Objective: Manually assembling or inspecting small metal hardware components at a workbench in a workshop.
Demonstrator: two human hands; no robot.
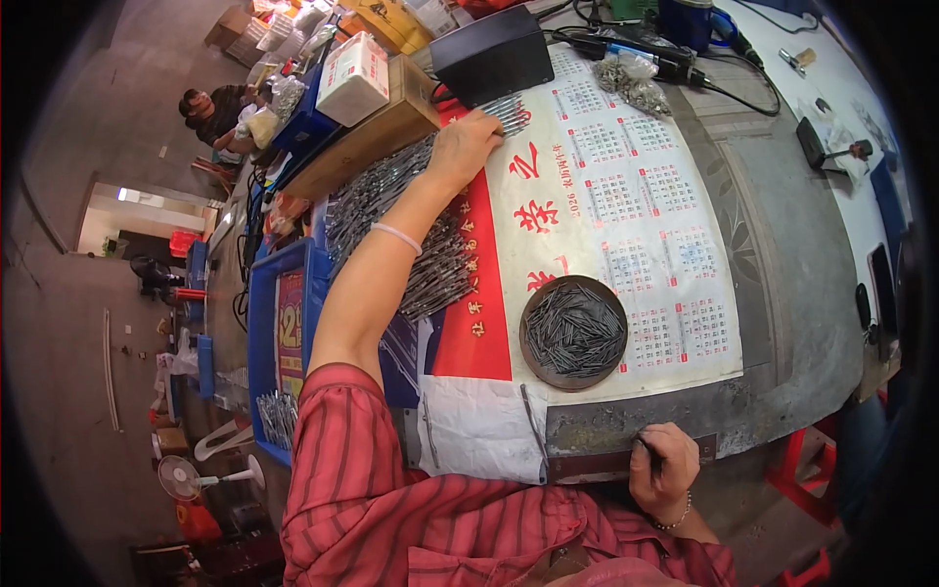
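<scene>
My left hand [468, 147] is stretched to the far side of the table, its fingers bent together at a neat row of slim silvery metal rods [511, 112]. Whether a rod is between its fingertips is hidden. Under and beside that forearm lies a wide pile of shiny metal rods [430, 264]. My right hand [667, 470] is closed at the near table edge, with a small dark piece [643, 443] showing between thumb and fingers. A round dish [526, 357] full of short dark metal pins stands on the calendar sheet, between my hands.
The red and white calendar sheet [675, 293] covers the tabletop. A black box [492, 56], cardboard box [391, 112] and bagged small parts [631, 83] stand at the back. A blue tray [320, 279] sits left; white cloth [479, 421] lies at the near edge. Another person [230, 112] sits far left.
</scene>
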